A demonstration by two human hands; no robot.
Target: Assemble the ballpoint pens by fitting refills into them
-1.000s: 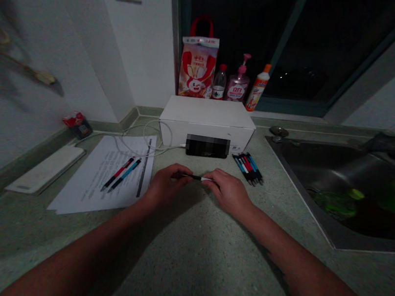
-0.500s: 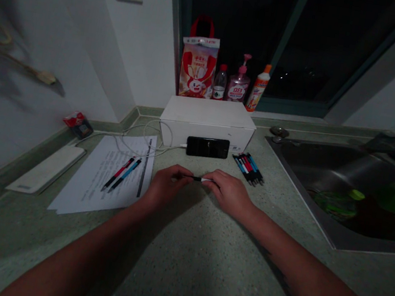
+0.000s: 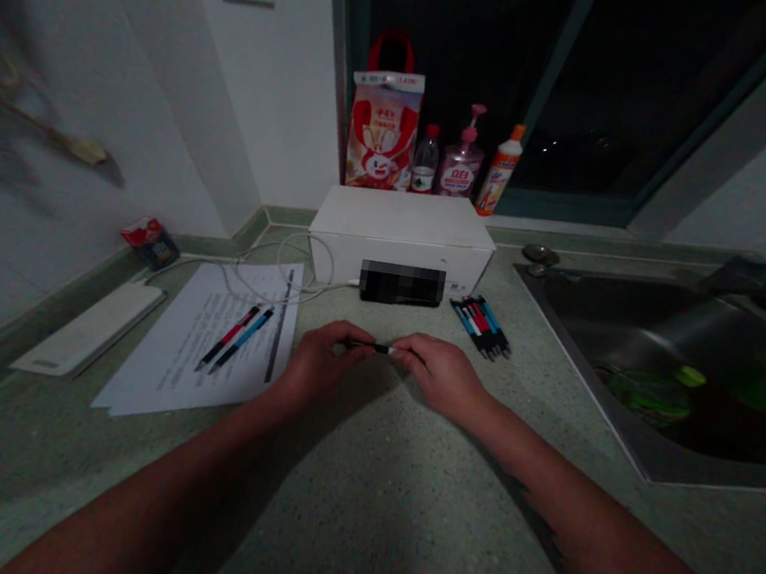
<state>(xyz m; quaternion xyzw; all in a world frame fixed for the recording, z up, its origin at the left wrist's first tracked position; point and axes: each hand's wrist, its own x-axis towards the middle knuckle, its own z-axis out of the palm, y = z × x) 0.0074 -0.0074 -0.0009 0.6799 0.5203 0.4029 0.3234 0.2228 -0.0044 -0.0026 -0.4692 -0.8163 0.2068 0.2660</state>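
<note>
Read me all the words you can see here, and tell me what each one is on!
"立白" is on the label of the pink pump bottle.
The writing on the red-and-white bag is too small to read.
The label on the water bottle is too small to read.
The orange-capped bottle has writing too blurred to read.
The printed paper sheet has lines too small to read.
</note>
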